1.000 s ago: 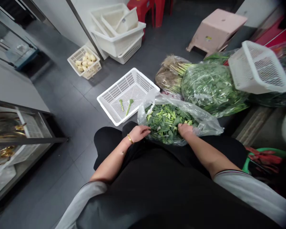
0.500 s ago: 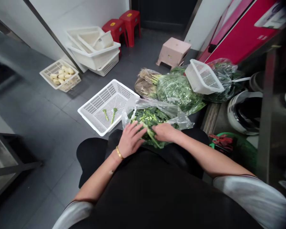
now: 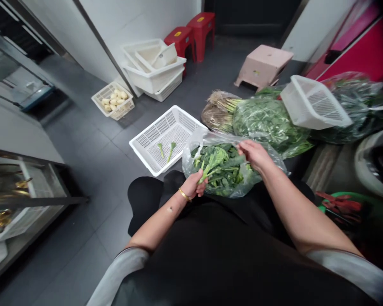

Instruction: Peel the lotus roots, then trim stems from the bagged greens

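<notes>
My left hand is closed around the pale stem of a leafy green stalk, whose leafy end points up and to the right. At the other side my right hand has its fingers pinched together at a blurred green leaf. Both hands are over an open clear plastic bag, which rests by my lap and holds many dark leafy greens. Left of the bag stands a white perforated basket. Two trimmed green stems lie on its bottom.
Bagged greens and a rooted bundle lie beyond the bag, with a white basket on top. Farther back are a pink stool, red stools, stacked white tubs and a basket of pale vegetables. A metal shelf stands left.
My left hand has gone from spread fingers to gripping the stalk's stem. My right hand has moved up and away from the left. The view has swung to the left.
</notes>
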Demonstrator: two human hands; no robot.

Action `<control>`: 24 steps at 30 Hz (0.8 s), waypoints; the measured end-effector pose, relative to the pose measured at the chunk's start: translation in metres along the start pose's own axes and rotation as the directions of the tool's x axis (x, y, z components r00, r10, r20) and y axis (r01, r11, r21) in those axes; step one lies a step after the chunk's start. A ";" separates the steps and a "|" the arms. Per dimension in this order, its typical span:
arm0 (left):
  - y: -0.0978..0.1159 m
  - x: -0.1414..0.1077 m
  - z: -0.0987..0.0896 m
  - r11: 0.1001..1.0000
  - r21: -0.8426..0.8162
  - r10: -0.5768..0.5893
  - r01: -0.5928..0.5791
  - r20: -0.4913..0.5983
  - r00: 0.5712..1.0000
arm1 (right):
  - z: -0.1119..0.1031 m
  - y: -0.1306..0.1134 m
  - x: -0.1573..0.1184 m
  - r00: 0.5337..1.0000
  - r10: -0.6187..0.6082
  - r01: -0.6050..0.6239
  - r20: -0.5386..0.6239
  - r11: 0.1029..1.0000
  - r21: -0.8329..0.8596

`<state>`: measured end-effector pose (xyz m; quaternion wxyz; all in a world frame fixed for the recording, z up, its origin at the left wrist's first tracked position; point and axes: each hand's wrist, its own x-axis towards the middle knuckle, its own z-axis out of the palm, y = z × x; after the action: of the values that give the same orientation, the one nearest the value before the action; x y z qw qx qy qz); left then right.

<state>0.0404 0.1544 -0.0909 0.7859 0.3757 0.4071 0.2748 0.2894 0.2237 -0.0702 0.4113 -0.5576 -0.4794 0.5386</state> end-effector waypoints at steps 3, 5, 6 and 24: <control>0.006 0.001 0.009 0.989 -0.147 0.000 -0.001 -0.006 1.000 | 0.019 0.016 -0.016 0.951 0.097 -0.114 0.292 0.993 0.042; 0.005 0.004 0.014 0.991 -0.130 0.031 -0.037 -0.044 0.999 | 0.042 0.017 -0.028 0.879 0.108 -0.095 0.464 0.994 -0.050; 0.004 0.006 0.016 0.992 -0.108 0.053 -0.062 -0.081 0.995 | 0.054 0.014 -0.033 0.888 0.102 -0.045 0.449 0.990 -0.135; 0.001 -0.001 -0.022 0.814 0.526 0.478 -0.245 -0.368 0.798 | 0.122 -0.023 -0.037 0.919 -0.222 0.392 0.325 0.450 -0.803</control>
<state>0.0211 0.1621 -0.0980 0.4792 0.5396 0.5605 0.4064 0.1673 0.1855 -0.0504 0.1300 -0.5415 -0.8077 0.1938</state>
